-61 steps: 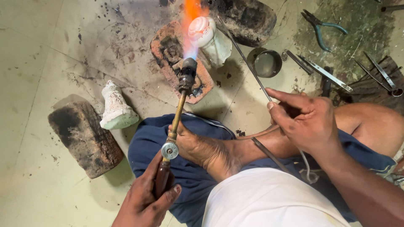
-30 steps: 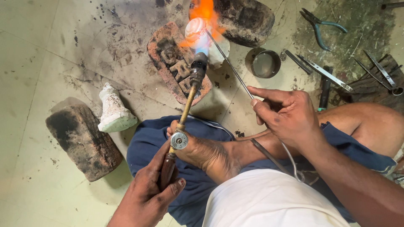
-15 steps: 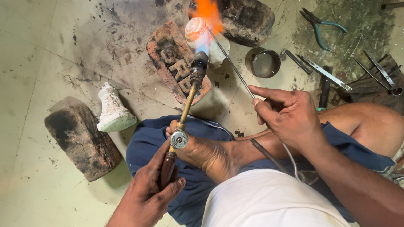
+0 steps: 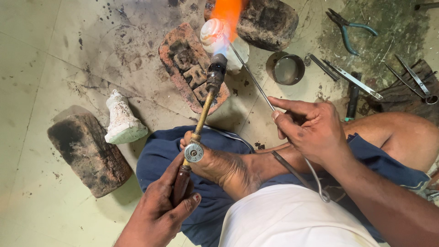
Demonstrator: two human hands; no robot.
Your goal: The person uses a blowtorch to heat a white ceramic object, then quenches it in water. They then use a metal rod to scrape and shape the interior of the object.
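My left hand [image 4: 161, 211] grips the dark wooden handle of a brass blow torch [image 4: 201, 114], whose tube rests over my bare foot [image 4: 222, 165]. An orange and blue flame [image 4: 226, 13] leaves the nozzle and plays on a small white round piece [image 4: 213, 33] lying on a white block by a scorched red brick [image 4: 192, 68]. My right hand [image 4: 311, 130] pinches a long thin metal rod [image 4: 249, 71], its tip reaching the heated piece.
A charred brick [image 4: 89, 151] and a white lump [image 4: 121, 121] lie at left. Another dark block [image 4: 267, 20] sits behind the flame. A small metal cup [image 4: 286, 69], green-handled pliers [image 4: 347, 29], tweezers [image 4: 354, 80] and scissors [image 4: 414, 77] lie at right.
The torch has swung slightly right and its flame has stayed on the white piece. My right hand moved left and down with the rod. The view shifted a little.
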